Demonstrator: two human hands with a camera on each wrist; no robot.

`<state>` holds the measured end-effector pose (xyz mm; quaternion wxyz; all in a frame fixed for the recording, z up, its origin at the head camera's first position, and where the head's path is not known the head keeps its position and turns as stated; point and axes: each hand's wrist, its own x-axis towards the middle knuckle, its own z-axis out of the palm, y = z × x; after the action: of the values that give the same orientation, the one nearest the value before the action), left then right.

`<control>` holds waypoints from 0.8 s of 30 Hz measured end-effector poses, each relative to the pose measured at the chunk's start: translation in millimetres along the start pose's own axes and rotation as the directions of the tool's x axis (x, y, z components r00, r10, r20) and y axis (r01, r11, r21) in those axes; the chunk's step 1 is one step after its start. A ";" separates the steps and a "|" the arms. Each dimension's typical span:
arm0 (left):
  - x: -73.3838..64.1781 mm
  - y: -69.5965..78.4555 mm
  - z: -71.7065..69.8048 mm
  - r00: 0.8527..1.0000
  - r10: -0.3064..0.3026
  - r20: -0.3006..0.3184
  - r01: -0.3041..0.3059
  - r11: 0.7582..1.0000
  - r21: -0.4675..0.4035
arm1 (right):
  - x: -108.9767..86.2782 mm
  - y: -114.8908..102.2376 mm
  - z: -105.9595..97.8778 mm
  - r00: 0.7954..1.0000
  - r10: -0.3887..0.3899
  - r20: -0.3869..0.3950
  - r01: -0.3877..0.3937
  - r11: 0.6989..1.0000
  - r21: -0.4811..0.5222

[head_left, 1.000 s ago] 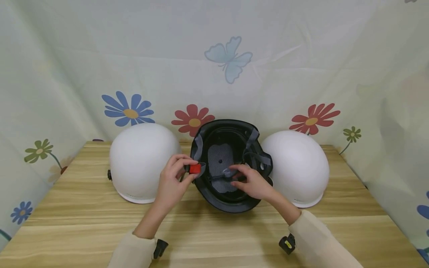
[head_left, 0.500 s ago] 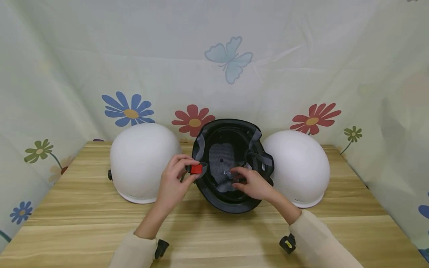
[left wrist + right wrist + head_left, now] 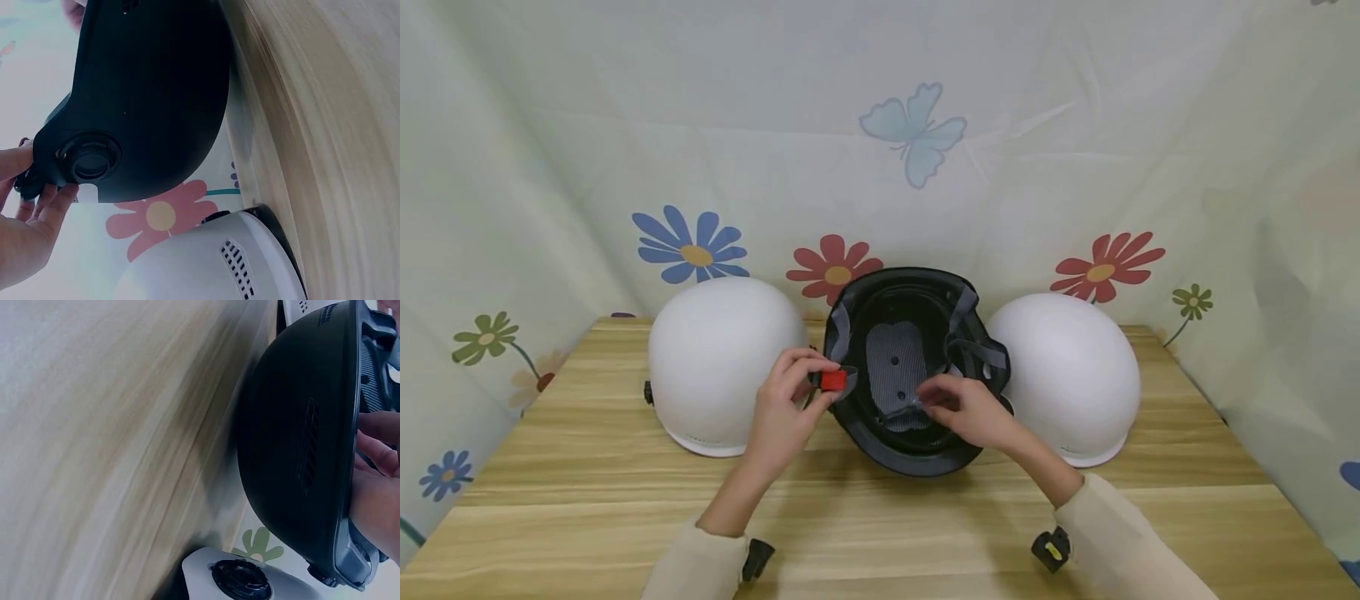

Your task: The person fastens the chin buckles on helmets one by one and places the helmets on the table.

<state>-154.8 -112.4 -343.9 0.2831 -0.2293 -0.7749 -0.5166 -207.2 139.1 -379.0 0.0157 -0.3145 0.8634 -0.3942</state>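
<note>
A black helmet [image 3: 917,465] lies upside down in the middle of the table, its padded inside and grey straps [image 3: 962,310] facing up. At its left rim my left hand [image 3: 784,408] pinches a red buckle [image 3: 833,381] between thumb and fingers. My right hand [image 3: 972,414] reaches into the helmet from the right, fingers curled, and pinches a thin dark strap [image 3: 891,414] over the striped pad; the strap's end is hidden by the fingertips. In the left wrist view, the fingers touch the helmet's edge beside a round vent [image 3: 91,161].
White helmets stand dome up on both sides, the left helmet [image 3: 722,358] and the right helmet [image 3: 1067,375], close to the black one. The wooden table [image 3: 880,533] ends at a flowered cloth backdrop [image 3: 760,167] behind and at both sides.
My right fingers have closed together inside the helmet, and the clear piece seen at their tips earlier is now mostly covered. The left hand keeps its pinch on the red buckle.
</note>
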 end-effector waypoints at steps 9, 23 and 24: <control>-6.6 -42.4 1.8 0.999 -0.027 -0.019 0.026 1.000 -0.010 | -1.4 -7.2 -5.6 0.998 0.009 -0.070 -0.004 0.997 0.071; -3.9 -48.9 0.3 0.999 0.037 -0.035 -0.034 0.997 0.072 | -9.6 -16.6 -23.9 0.989 -0.011 -0.147 0.039 0.980 0.193; -2.9 -48.4 0.4 0.998 0.052 -0.036 -0.049 0.996 0.078 | -9.6 -18.0 -25.7 0.989 -0.015 -0.150 0.045 0.978 0.202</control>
<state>-184.1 -129.7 -378.4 0.3192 -0.2280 -0.7826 -0.4834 -197.0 152.8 -350.9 -0.0221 -0.2941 0.8122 -0.5034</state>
